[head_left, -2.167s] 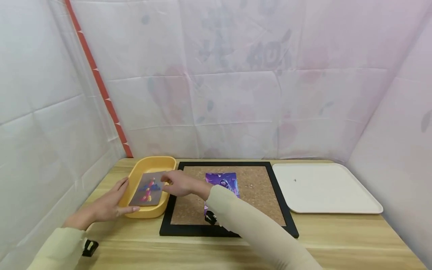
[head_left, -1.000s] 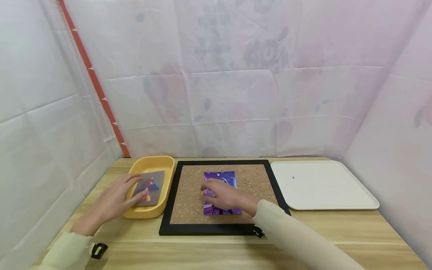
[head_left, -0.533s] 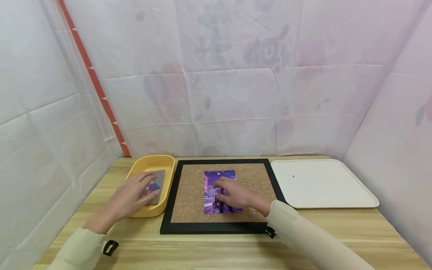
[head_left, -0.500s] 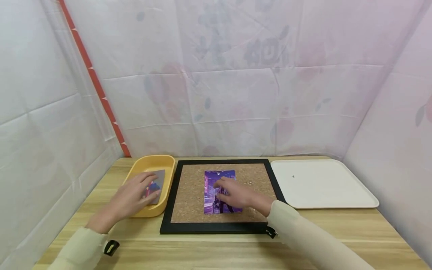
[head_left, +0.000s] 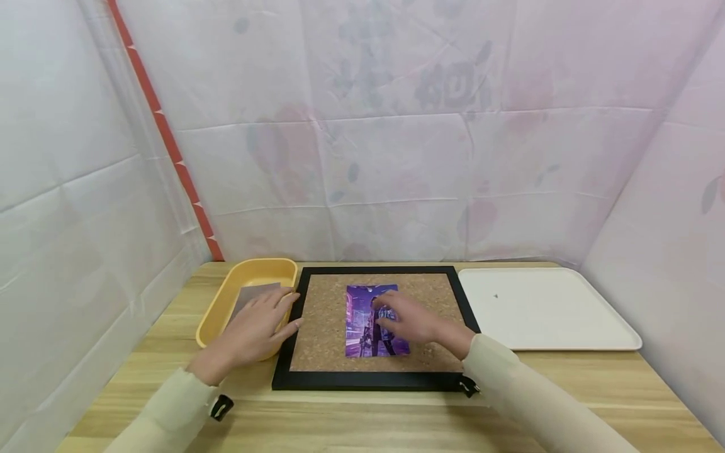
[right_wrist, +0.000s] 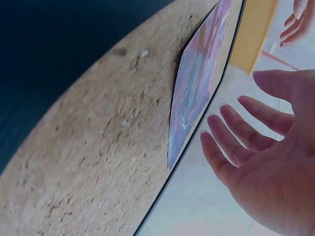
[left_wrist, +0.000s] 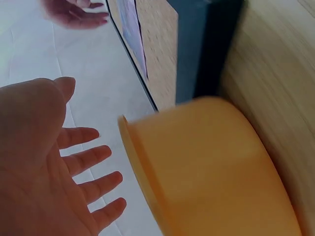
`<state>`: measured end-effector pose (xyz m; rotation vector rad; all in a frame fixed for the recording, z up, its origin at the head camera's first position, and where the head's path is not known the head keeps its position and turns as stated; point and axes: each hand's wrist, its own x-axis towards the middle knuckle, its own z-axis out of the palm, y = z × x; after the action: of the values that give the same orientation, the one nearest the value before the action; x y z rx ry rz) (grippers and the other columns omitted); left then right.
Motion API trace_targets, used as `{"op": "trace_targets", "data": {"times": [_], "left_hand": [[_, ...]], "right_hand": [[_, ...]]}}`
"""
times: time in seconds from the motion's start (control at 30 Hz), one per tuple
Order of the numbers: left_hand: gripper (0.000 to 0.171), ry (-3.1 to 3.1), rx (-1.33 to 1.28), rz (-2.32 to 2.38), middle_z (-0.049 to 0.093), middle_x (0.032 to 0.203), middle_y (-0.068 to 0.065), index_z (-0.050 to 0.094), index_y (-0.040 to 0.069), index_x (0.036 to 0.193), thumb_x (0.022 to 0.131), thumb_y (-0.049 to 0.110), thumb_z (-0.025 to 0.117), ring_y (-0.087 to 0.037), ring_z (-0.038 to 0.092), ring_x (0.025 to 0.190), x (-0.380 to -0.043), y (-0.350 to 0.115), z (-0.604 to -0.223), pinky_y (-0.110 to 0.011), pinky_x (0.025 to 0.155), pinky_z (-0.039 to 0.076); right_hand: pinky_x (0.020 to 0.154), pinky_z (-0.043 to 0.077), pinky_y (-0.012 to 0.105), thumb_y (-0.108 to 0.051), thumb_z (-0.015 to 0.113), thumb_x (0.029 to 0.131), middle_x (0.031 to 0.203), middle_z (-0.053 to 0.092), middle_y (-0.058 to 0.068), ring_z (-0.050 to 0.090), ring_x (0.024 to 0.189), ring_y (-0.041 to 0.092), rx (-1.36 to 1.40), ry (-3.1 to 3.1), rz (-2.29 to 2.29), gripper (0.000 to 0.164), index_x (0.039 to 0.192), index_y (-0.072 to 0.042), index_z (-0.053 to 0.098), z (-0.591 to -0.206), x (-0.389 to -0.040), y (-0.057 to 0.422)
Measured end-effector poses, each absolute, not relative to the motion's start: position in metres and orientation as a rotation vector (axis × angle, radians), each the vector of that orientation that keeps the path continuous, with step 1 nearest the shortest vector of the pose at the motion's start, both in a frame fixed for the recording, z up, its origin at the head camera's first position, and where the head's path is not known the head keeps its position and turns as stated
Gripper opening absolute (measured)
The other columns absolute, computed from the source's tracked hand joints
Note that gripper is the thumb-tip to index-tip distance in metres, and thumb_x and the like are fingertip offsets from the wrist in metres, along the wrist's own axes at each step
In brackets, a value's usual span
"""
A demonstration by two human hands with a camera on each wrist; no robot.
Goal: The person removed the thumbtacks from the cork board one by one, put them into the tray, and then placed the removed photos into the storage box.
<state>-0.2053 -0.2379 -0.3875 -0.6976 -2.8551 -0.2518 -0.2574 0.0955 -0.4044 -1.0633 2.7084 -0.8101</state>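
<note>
A glossy purple picture card [head_left: 360, 327] lies flat near the middle of a black-framed cork board [head_left: 320, 340]. Over its right side hovers my right hand [head_left: 416, 319], fingers loosely bent and holding nothing. The right wrist view shows that hand [right_wrist: 266, 142] with spread fingers, apart from the card [right_wrist: 197, 88]. My left hand [head_left: 252, 330] is above the right edge of a yellow bin [head_left: 212, 314], its fingertips reaching over the board's left frame. It holds nothing in the left wrist view. A grey card [head_left: 252, 292] lies in the bin, its lower part hidden behind the hand.
A white tray [head_left: 552, 308] with a small dark mark stands right of the board. The wooden table [head_left: 351, 418] meets white sheet walls [head_left: 391, 157] at the back and sides. A red strip [head_left: 164, 129] runs up the left corner.
My right hand has moved from the bin to the purple card, then slightly right. My left hand has shifted right across the bin to the board's edge, covering more of the grey card.
</note>
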Motion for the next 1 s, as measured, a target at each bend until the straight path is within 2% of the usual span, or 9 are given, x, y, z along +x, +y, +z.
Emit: {"op": "trace_targets", "data": {"times": [0.47,0.6,0.8,1.0], "left_hand": [[0.072,-3.013,-0.796,-0.149,0.031,0.164,-0.019,0.035,-0.001,0.158,0.107,0.049,0.047,-0.038,0.026,0.153,-0.204,-0.199,-0.392,-0.056,0.123,0.021],[0.075,-3.042,-0.84,-0.142,0.029,0.165,-0.02,0.032,-0.001,0.158,0.106,0.051,0.048,-0.038,0.025,0.153,-0.205,-0.189,-0.392,-0.054,0.124,0.02],[0.079,-3.01,-0.96,-0.13,0.027,0.165,-0.023,0.031,-0.006,0.157,0.106,0.051,0.049,-0.04,0.027,0.152,-0.206,-0.176,-0.396,-0.055,0.123,0.024],[0.078,-2.983,-1.053,-0.13,0.026,0.165,-0.026,0.029,-0.007,0.158,0.106,0.048,0.051,-0.041,0.027,0.152,-0.209,-0.165,-0.4,-0.054,0.123,0.024]], "right_hand": [[0.102,0.05,0.054,-0.008,0.062,0.101,0.133,0.061,0.024,0.06,0.122,0.04,-1.012,2.732,-0.81,0.038,0.136,0.007,0.056,-0.407,-0.271,0.109],[0.102,0.051,0.054,-0.01,0.064,0.1,0.133,0.063,0.022,0.061,0.121,0.04,-0.998,2.779,-0.768,0.039,0.135,0.006,0.058,-0.404,-0.276,0.11],[0.103,0.05,0.052,-0.013,0.065,0.1,0.134,0.064,0.018,0.061,0.123,0.036,-0.966,2.814,-0.732,0.041,0.137,0.003,0.058,-0.4,-0.28,0.11],[0.103,0.05,0.053,-0.012,0.064,0.101,0.134,0.062,0.021,0.061,0.122,0.038,-0.977,2.802,-0.735,0.04,0.137,0.005,0.057,-0.399,-0.286,0.111]]}}
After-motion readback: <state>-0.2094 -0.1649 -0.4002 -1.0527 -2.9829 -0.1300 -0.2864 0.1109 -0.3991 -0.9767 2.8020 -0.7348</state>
